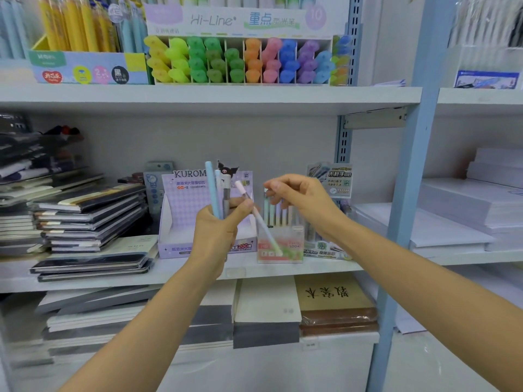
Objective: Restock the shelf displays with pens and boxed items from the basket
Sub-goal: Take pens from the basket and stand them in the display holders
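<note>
Left hand (pixel 215 236): raised in front of the middle shelf, fingers curled round a bundle of pens (pixel 212 190). One pen is pale blue, one whitish and one grey. They stand upright with their tops toward 12 o'clock.
Slanted pen (pixel 266 227): pinched between the left thumb and forefinger. Its pink end points to 11 o'clock and its green end to 5 o'clock.
Right hand (pixel 300 199): just beside the left hand, at its 2 o'clock. The fingers are bent, with the tips pointing to 9 o'clock near the pink end of the slanted pen. They are blurred, so I cannot tell whether they pinch anything.
Pastel pen box (pixel 280 250): on the shelf below the right hand, with upright pens in it. The green end of the slanted pen lies across its front.
Purple Kuromi box (pixel 181 222): on the shelf behind the left hand, partly hidden by the hand and the bundle.
Green-printed display (pixel 328 247): just beside the pastel pen box, at its 3 o'clock, partly behind the right wrist.
Notebook stacks (pixel 90 216): at 9 o'clock on the same shelf, lying flat and piled unevenly.
Highlighter display (pixel 240 60): on the shelf above, at 12 o'clock, with rows sorted by colour.
Middle shelf (pixel 254 270): a pale grey board, with more notebooks stacked below it.
Blue upright (pixel 407 193): at 3 o'clock, with white paper stacks (pixel 467 216) beyond it.
</note>
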{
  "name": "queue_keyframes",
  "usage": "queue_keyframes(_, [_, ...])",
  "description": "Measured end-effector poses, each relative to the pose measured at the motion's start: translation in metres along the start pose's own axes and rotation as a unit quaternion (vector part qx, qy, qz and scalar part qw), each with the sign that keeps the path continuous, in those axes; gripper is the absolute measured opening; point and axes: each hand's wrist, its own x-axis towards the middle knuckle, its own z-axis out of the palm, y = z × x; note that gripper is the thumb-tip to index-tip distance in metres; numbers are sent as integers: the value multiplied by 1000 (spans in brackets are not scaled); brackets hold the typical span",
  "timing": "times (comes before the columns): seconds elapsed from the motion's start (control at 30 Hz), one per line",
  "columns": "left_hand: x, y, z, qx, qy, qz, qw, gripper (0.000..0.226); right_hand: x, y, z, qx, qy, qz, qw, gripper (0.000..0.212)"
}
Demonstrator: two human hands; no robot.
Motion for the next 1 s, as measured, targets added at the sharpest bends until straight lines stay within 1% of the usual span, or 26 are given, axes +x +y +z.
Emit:
queue_keyframes(0.03, [-1, 0, 1, 17, -16, 3, 1000, 12, 1, -4, 2, -2, -8, -4, 1000, 20])
queue_keyframes(0.1, [-5, 2, 4, 51, -49, 20, 997, 11, 3, -11, 6, -15, -49, 1, 999, 18])
queue_keyframes(0.17, [-7, 2, 6, 87, -64, 38, 993, 12, 4, -13, 11, -30, -84, 10, 996, 14])
queue_keyframes(0.23, [-8, 3, 7, 100, -58, 45, 992, 16, 6, -14, 11, -31, -75, -3, 997, 14])
queue_keyframes(0.3, [-5, 4, 5, 92, -50, 35, 994, 21, 10, -15, 5, -7, -7, -21, 1000, 14])
queue_keyframes(0.4, [0, 3, 2, 62, -33, -24, 997, 16, 22, -13, -10, 12, 132, -29, 991, 16])
queue_keyframes(0.47, [1, -1, 0, 31, -23, -45, 998, 16, 28, -8, -18, -4, 189, -27, 982, 17])
queue_keyframes(0.5, [2, -4, -1, 26, -20, -44, 998, 19, 31, -4, -21, -17, 199, -25, 979, 17])
queue_keyframes(0.63, [5, -14, -7, 20, -46, -33, 998, 25, 34, 20, -16, -101, 181, 3, 978, 13])
queue_keyframes(0.7, [7, -18, -11, 34, -64, -26, 997, 28, 34, 31, -11, -124, 167, 11, 978, 11])
queue_keyframes(0.8, [8, -22, -14, 33, -78, -16, 996, 29, 37, 40, -3, -167, 140, 5, 976, 12])
queue_keyframes(0.87, [9, -22, -15, 19, -76, -18, 997, 28, 40, 43, 1, -202, 108, 2, 974, 15])
queue_keyframes(1.0, [13, -25, -16, 47, -88, -30, 995, 28, 50, 41, 1, -236, 63, -4, 970, 16])
